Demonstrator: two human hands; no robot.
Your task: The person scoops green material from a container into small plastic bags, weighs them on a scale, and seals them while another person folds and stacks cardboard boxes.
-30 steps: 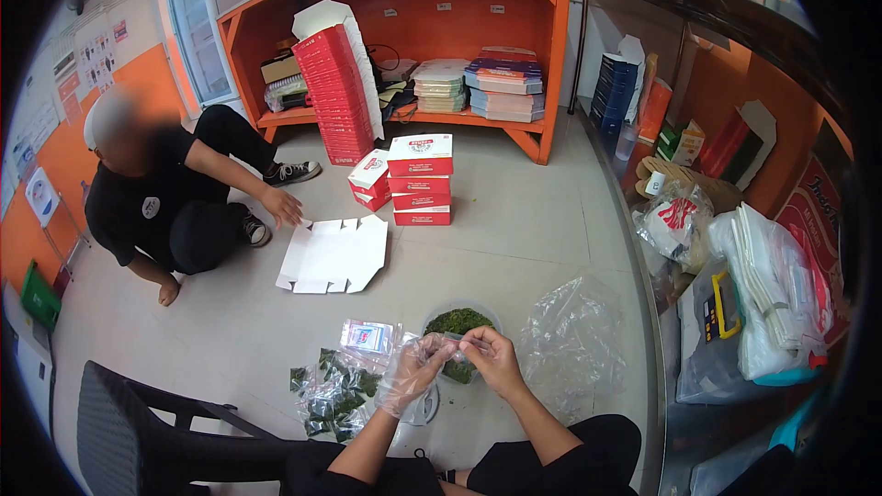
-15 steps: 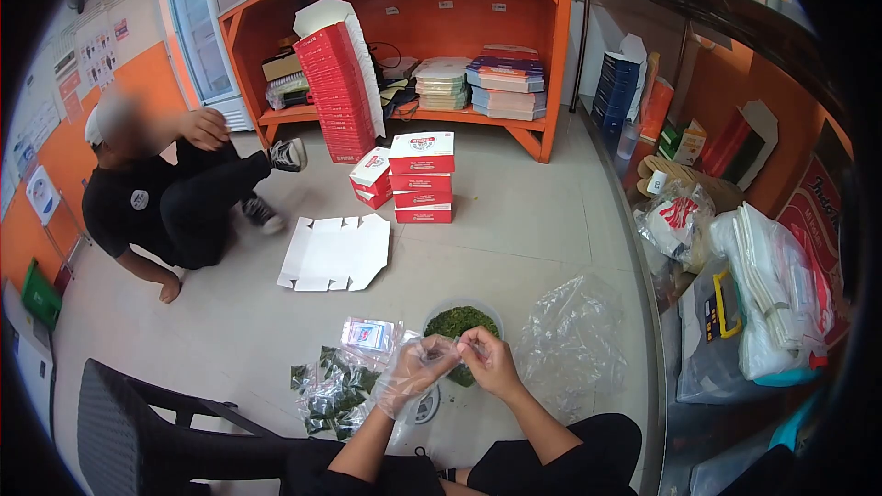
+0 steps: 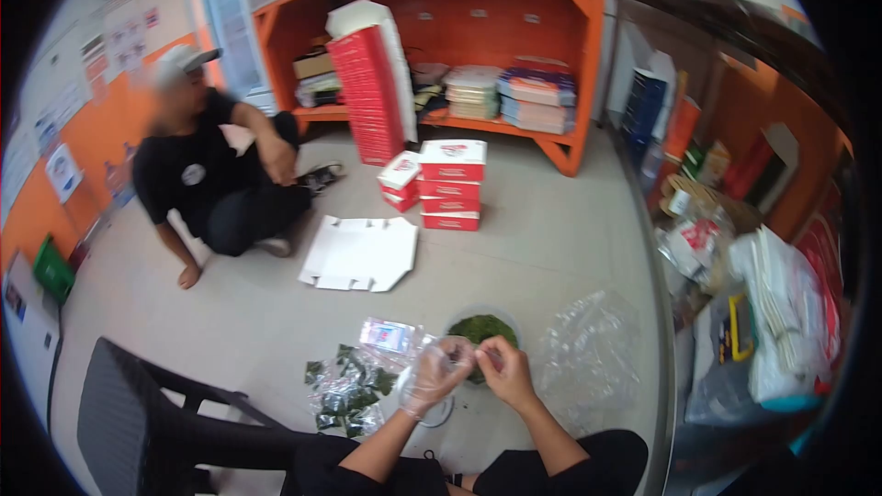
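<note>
My left hand [image 3: 439, 374] wears a clear plastic glove, its fingers curled with the tips close together. My bare right hand [image 3: 503, 370] pinches with thumb and forefinger right beside the left fingertips. What lies between the fingers, if anything, is too small to make out. Both hands are over the near side of a tub [image 3: 518, 326] of chopped green leaves [image 3: 482, 328]. Below the left hand, a round white object [image 3: 439, 411] is partly hidden. To its left lie clear packets of dark green leaf pieces [image 3: 349, 390] and a packet with a printed label [image 3: 386, 335].
A crumpled clear plastic bag [image 3: 588, 358] lies right of the tub. Ahead are a flat white carton [image 3: 358, 254] and stacked red-and-white boxes [image 3: 451, 186]. Another person [image 3: 216, 156] sits on the floor at left. A dark chair [image 3: 175, 413] and a metal shelf [image 3: 657, 331] flank me.
The view has swung left, so things appear farther right. My hands stay together, with the left glove's fingers more curled. The other person has turned the head and lowered the raised hand.
</note>
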